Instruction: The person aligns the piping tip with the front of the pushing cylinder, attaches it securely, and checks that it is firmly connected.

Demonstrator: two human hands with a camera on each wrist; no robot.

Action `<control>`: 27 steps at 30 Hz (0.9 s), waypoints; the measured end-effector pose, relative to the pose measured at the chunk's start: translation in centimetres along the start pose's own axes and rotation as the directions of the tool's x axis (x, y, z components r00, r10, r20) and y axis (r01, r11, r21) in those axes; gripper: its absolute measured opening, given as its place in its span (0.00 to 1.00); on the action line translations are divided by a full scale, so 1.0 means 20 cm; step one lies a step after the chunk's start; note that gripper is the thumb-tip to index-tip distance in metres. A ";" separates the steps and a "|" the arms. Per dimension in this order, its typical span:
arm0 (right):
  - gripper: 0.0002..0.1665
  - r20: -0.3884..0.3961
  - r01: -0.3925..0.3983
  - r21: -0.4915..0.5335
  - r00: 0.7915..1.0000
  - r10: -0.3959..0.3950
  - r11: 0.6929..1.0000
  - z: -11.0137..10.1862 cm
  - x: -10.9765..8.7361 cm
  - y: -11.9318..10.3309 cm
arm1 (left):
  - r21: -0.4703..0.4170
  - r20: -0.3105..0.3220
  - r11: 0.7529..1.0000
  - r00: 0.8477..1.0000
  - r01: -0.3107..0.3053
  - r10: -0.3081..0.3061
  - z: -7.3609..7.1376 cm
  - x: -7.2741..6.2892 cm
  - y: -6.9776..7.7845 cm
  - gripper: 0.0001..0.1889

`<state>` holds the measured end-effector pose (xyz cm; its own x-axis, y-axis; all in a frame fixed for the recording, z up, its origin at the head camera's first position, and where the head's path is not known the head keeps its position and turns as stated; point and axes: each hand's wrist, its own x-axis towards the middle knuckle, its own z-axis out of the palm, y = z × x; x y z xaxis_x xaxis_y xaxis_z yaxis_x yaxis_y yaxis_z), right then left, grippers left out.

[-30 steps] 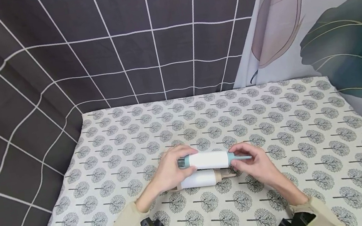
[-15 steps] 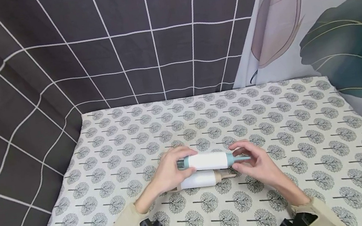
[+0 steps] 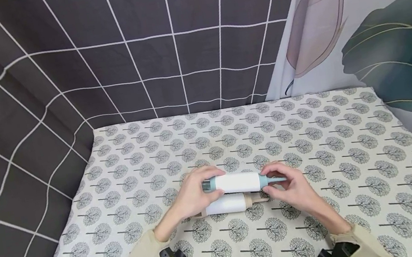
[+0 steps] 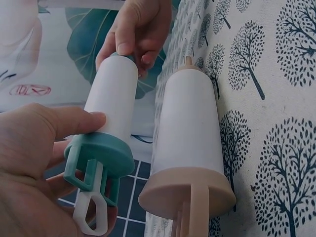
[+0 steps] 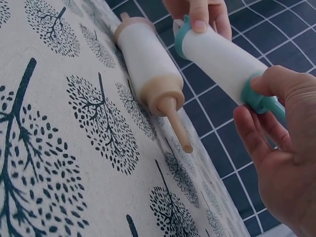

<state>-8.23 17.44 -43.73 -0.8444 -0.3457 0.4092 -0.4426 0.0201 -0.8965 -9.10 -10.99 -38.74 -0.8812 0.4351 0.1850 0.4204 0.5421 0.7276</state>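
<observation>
A white cylinder with teal ends (image 3: 238, 183) lies level between my two hands, raised off the cloth. My left hand (image 3: 193, 190) grips its handle end, the thumb on the white body and fingers below; in the left wrist view a teal frame and a clear loop (image 4: 94, 213) stick out there. At the other end, my right hand (image 3: 294, 186) pinches the teal collar (image 5: 253, 94), from which a thin nozzle (image 3: 275, 179) runs past the fingers. A matching white cylinder with beige ends (image 3: 225, 204) rests on the cloth just nearer to me, its nozzle pointing right.
A cloth with a tree print (image 3: 224, 250) covers the table. Behind it and at the left hang dark curtains with a white grid (image 3: 147, 57). To the right is a pale curtain with large leaves (image 3: 409, 44).
The right fingers have shifted slightly at the teal collar, and the teal-ended cylinder has barely moved. The left hand keeps its grip, and the beige-ended cylinder lies where it was.
</observation>
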 end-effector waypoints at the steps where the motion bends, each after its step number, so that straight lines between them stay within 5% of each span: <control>1: 0.26 -0.004 -0.002 0.002 1.000 0.002 1.000 0.00 0.00 0.00 | 0.000 0.000 1.000 1.000 0.003 -0.003 0.00 0.00 0.00 0.24; 13: 0.22 -0.045 -0.087 -0.052 0.995 0.085 0.995 -0.01 0.00 0.00 | 0.039 -0.013 0.999 1.000 -0.012 0.012 0.01 0.01 0.01 0.23; 27: 0.20 -0.088 -0.186 -0.033 0.979 0.183 0.982 0.00 0.00 -0.01 | 0.126 -0.049 0.987 0.993 -0.097 0.104 0.03 0.01 0.00 0.24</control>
<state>-8.13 17.41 -43.50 -0.9343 -0.2527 0.2515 -0.2872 0.1152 -0.9509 -9.10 -10.44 -39.05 -0.8422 0.4532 0.2921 0.5280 0.5836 0.6169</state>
